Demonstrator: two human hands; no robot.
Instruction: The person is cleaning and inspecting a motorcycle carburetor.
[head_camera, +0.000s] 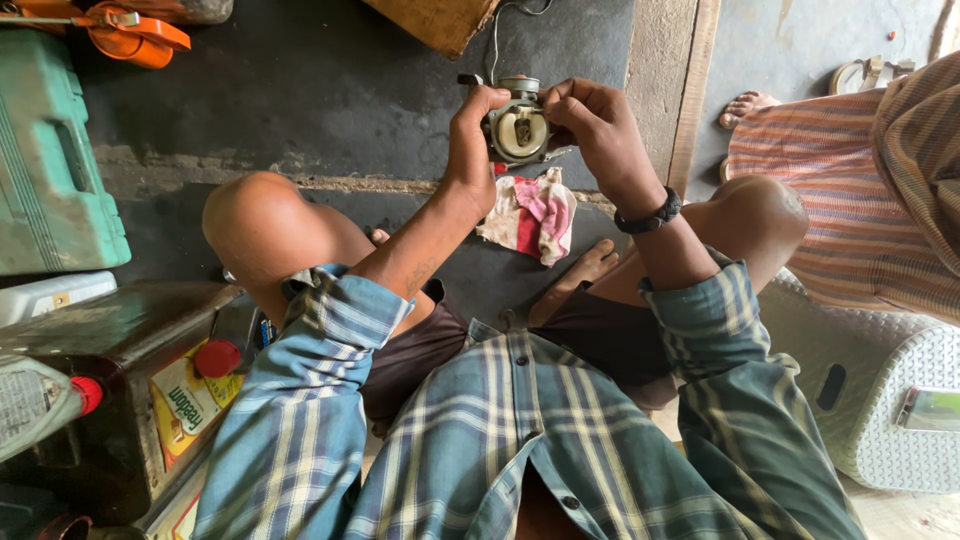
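2 plaid sleeves are reaching forward from the squatting person, knees spread wide. Beyond the feet, a red-and-white rag (535, 213) is lying on the dark floor (330, 90). Above it, the left hand (470, 135) is clamping the side of a small metal carburetor (520, 128), while the right hand (592, 122) is closing on its other side, thumb pressing near the round face. The carburetor is hanging in the air, clear of the floor. As I judge it, oily fingers could be slipping, dropping the part onto the concrete, or small fittings could be falling loose.
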